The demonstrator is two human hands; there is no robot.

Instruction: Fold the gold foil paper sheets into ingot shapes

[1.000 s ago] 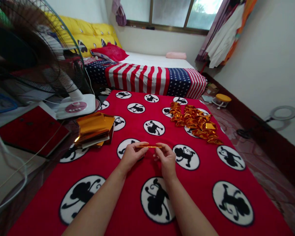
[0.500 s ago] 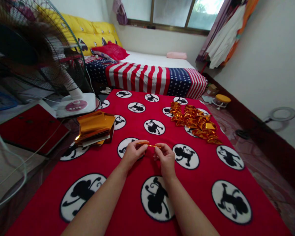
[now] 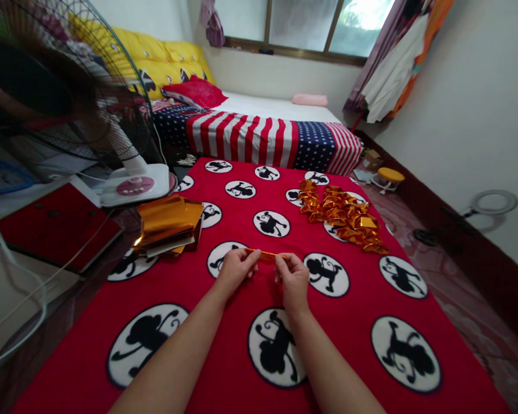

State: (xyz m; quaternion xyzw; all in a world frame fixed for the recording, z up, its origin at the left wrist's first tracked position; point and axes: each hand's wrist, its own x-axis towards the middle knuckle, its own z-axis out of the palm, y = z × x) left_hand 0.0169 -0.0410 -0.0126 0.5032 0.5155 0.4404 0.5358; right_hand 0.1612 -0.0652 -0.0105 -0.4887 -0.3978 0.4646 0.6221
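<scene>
Both of my hands meet over the middle of a red blanket (image 3: 224,345) printed with black monkey shapes in white circles. My left hand (image 3: 235,269) and my right hand (image 3: 292,280) each pinch one end of a narrow folded gold foil strip (image 3: 266,255), held flat just above the cloth. A stack of flat gold foil sheets (image 3: 168,224) lies to the left of my hands. Several folded gold foil pieces (image 3: 343,215) are heaped at the far right of the blanket.
A standing fan (image 3: 60,98) with a white base (image 3: 133,187) fills the left. A red board (image 3: 52,224) lies beside it. A bed with a stars-and-stripes cover (image 3: 263,135) stands beyond the blanket. A ring light (image 3: 494,202) and a yellow-lidded tub (image 3: 391,173) sit by the right wall.
The gold strip has turned from edge-on to a flatter, wider look between my fingers, and both hands have shifted slightly away from me.
</scene>
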